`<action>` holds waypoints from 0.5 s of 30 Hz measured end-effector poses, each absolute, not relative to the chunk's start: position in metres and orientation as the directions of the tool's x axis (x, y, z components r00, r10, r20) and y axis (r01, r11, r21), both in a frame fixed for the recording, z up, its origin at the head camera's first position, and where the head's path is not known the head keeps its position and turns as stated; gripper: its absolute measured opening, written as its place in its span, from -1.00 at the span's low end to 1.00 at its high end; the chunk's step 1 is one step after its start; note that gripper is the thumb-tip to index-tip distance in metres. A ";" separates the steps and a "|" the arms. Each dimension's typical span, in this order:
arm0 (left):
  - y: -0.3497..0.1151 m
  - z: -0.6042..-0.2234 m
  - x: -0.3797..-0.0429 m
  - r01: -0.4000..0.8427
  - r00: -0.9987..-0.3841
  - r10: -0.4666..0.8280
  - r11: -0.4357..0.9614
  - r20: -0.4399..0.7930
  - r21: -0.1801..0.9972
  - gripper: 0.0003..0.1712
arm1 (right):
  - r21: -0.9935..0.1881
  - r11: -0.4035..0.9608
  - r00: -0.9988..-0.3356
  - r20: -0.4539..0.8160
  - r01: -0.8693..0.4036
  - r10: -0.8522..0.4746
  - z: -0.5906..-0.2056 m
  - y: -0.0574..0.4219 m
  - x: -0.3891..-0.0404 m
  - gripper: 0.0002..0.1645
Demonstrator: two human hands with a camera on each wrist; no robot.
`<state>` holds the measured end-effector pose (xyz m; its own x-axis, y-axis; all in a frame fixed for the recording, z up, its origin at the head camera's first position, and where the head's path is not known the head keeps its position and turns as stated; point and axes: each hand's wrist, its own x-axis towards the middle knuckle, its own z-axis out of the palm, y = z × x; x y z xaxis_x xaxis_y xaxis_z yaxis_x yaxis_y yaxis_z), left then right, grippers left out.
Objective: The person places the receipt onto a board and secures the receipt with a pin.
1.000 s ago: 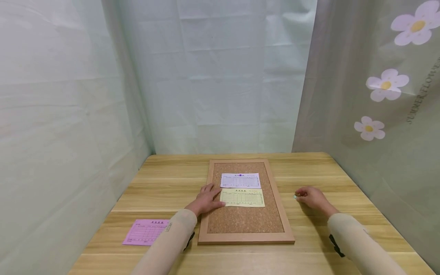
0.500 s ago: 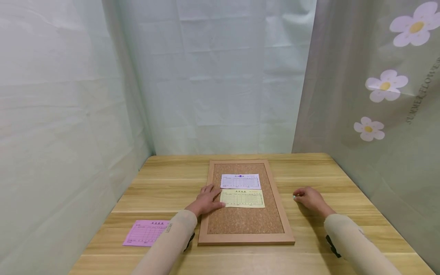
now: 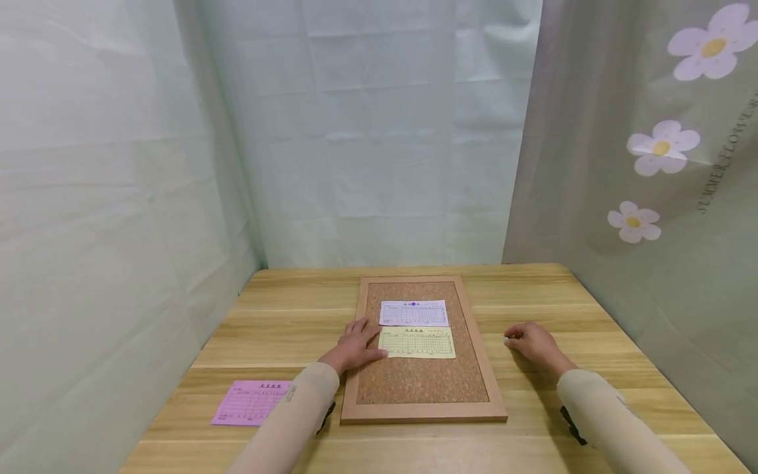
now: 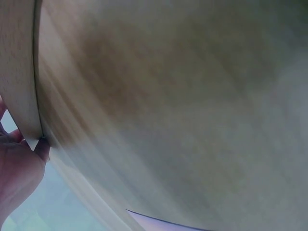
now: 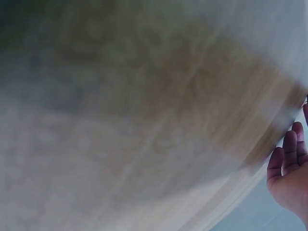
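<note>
A yellow printed form point(image 3: 417, 343) lies face up near the middle of the cork panel point(image 3: 420, 384), with a lavender printed form point(image 3: 413, 315) just beside it at twelve o'clock, bearing a round purple pin point(image 3: 413, 304) near its top edge. From the yellow form, the left hand point(image 3: 354, 347) is at nine o'clock, laid across the board's left edge with fingers spread and loosely extended; its thumb touches the form's lower left corner, and it grips nothing. At three o'clock, beyond the board, the right hand point(image 3: 535, 343) has its thumb and forefinger nearly closed, pinching a small pale object point(image 3: 506, 340) too tiny to identify surely. The board's wooden frame point(image 3: 424, 413) encloses the cork and both forms, and rests flat on a wood-grain table point(image 3: 551, 299). Toward eight o'clock, well apart from the board, a pink printed form point(image 3: 249, 403) lies on the tabletop, partly covered by the beige left sleeve point(image 3: 296, 409); the beige right sleeve point(image 3: 610, 411) reaches in from four o'clock. Creased pale cloth point(image 3: 379, 145) hangs at twelve o'clock and pale sheeting point(image 3: 112, 217) at ten, while a greyish curtain point(image 3: 568, 164) at two carries white flowers point(image 3: 663, 148) and dark lettering.
</note>
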<state>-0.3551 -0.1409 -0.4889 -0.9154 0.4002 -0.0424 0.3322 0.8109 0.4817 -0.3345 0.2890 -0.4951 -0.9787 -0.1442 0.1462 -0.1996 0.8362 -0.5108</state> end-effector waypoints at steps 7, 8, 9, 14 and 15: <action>-0.141 -0.490 -0.355 0.323 -0.919 0.393 0.811 -0.045 0.488 -0.18 | -0.497 0.842 -0.976 0.160 -0.209 -0.148 -0.495 0.289 -0.334 -0.85; -0.141 -0.490 -0.356 0.322 -0.919 0.392 0.812 -0.046 0.487 -0.18 | -0.495 0.842 -0.975 0.162 -0.213 -0.151 -0.495 0.289 -0.334 -0.85; -0.141 -0.491 -0.356 0.322 -0.919 0.391 0.813 -0.046 0.484 -0.18 | -0.495 0.843 -0.976 0.163 -0.210 -0.147 -0.495 0.289 -0.334 -0.86; -0.141 -0.492 -0.357 0.322 -0.920 0.388 0.818 -0.045 0.476 -0.17 | -0.493 0.848 -0.978 0.158 -0.196 -0.135 -0.495 0.288 -0.333 -0.86; -0.141 -0.492 -0.357 0.322 -0.921 0.388 0.819 -0.045 0.474 -0.17 | -0.493 0.849 -0.979 0.156 -0.191 -0.130 -0.495 0.288 -0.333 -0.86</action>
<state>-0.3570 -0.1411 -0.4924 -0.9205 0.3881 -0.0449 0.3222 0.8192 0.4744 -0.3329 0.2875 -0.4947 -0.9792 -0.1299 0.1557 -0.1909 0.8489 -0.4928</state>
